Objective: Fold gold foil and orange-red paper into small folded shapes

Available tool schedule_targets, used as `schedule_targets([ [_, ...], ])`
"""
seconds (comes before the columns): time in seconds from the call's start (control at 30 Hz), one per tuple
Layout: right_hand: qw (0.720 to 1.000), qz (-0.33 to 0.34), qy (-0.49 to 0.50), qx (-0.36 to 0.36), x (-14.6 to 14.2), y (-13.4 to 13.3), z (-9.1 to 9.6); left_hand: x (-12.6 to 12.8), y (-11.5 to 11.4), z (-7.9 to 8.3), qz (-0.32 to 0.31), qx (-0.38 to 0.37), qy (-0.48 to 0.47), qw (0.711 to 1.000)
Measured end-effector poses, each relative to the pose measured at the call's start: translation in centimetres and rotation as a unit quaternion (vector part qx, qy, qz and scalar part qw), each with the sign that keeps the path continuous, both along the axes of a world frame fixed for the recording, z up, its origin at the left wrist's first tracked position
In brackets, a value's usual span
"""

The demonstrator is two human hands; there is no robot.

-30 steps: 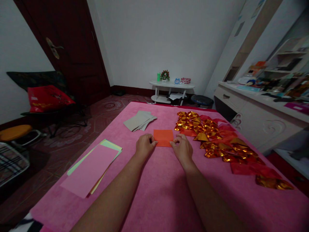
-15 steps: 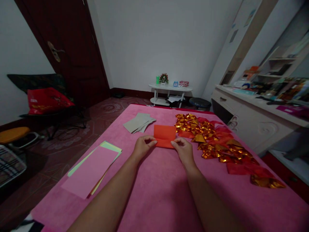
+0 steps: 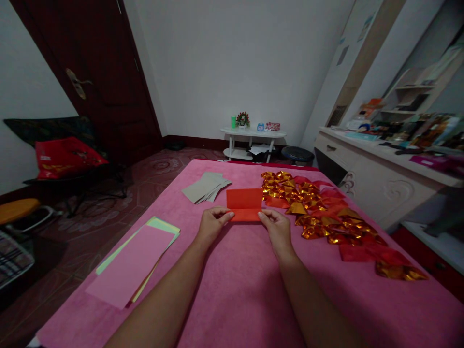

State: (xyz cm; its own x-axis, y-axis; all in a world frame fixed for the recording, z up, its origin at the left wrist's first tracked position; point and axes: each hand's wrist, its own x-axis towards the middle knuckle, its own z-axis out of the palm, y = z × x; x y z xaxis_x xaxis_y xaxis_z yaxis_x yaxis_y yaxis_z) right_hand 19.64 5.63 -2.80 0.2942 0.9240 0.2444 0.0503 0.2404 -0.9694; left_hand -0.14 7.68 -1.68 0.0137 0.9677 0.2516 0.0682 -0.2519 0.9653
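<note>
A red paper sheet (image 3: 244, 203) lies in the middle of the pink table (image 3: 235, 290), its near strip folded and its far flap raised. My left hand (image 3: 210, 226) pinches the sheet's left edge at the fold. My right hand (image 3: 276, 228) pinches the right edge in the same way. To the right of the sheet runs a heap of gold and red foil folded pieces (image 3: 326, 212). A fan of grey cards (image 3: 205, 186) lies just beyond the sheet to the left.
A stack of pink, green and yellow sheets (image 3: 135, 258) lies near the table's left edge. Past the table stand a small white side table (image 3: 253, 137), a dark door (image 3: 87, 82), a chair with a red cushion (image 3: 61, 154), and a white cabinet (image 3: 377, 179) at the right.
The red sheet lay flat under my fingertips a second ago. Now both hands pinch its sides and its far flap has lifted upright. The view has shifted slightly.
</note>
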Motion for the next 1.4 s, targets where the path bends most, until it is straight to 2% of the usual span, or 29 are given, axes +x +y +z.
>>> schedule_targets([
  [0.1,1.000,-0.015,0.022,0.001,-0.06,-0.23,0.32,0.17,-0.20,-0.02,-0.031,0.008,0.007,0.999],
  [0.27,0.999,0.044,0.019,-0.009,-0.34,-0.40,0.43,0.42,-0.46,-0.10,0.003,-0.043,-0.057,0.997],
  [0.4,0.999,0.037,0.007,-0.023,-0.41,-0.52,0.32,0.51,-0.64,0.05,0.009,-0.092,-0.094,0.991],
  [0.6,0.999,0.045,0.013,-0.020,-0.44,-0.74,0.64,0.60,-0.47,-0.10,0.012,-0.099,-0.092,0.991],
  [0.87,0.995,0.068,0.055,-0.046,-0.47,-0.64,0.57,0.71,-0.74,-0.34,-0.048,-0.102,-0.068,0.991],
  [1.1,1.000,0.027,0.007,-0.003,-0.34,-0.53,0.18,0.72,-0.47,-0.90,-0.053,-0.096,-0.101,0.989],
  [1.4,0.999,-0.015,0.034,-0.029,-0.63,-0.49,0.57,0.99,-0.67,-0.49,-0.066,-0.105,-0.157,0.980],
])
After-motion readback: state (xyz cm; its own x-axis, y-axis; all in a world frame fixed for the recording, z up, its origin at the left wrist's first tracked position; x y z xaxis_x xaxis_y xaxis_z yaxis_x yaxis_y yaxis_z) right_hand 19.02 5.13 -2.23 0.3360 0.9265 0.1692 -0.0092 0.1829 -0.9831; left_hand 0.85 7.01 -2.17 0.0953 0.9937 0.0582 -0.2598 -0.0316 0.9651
